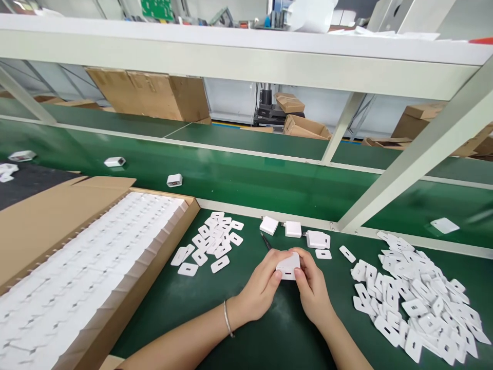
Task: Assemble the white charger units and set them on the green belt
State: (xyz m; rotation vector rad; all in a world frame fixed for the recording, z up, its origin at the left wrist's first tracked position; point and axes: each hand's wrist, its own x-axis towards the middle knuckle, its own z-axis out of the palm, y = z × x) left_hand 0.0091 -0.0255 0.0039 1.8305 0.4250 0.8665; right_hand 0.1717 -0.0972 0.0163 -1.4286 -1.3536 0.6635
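Note:
Both my hands hold one white charger housing (288, 264) over the green table, its slotted end turned toward me. My left hand (262, 282) grips its left side with thumb and fingers, and my right hand (311, 282) grips the right side. Just beyond lie a white charger (268, 225), a second charger (292, 229) and a third charger (317, 239), with metal prongs at their left. A dark pen-like tool (265, 240) rests by my left fingertips. A loose white slotted plate (323, 254) is near my right fingers, and another slotted plate (347, 254) lies farther right.
A small pile of slotted plates (215, 239) is left of my hands; a larger pile (419, 298) spreads at right. An open cardboard box (169, 241) with rows of white units stands left. A green conveyor belt (239, 190) and a slanting metal post (408, 139) lie beyond.

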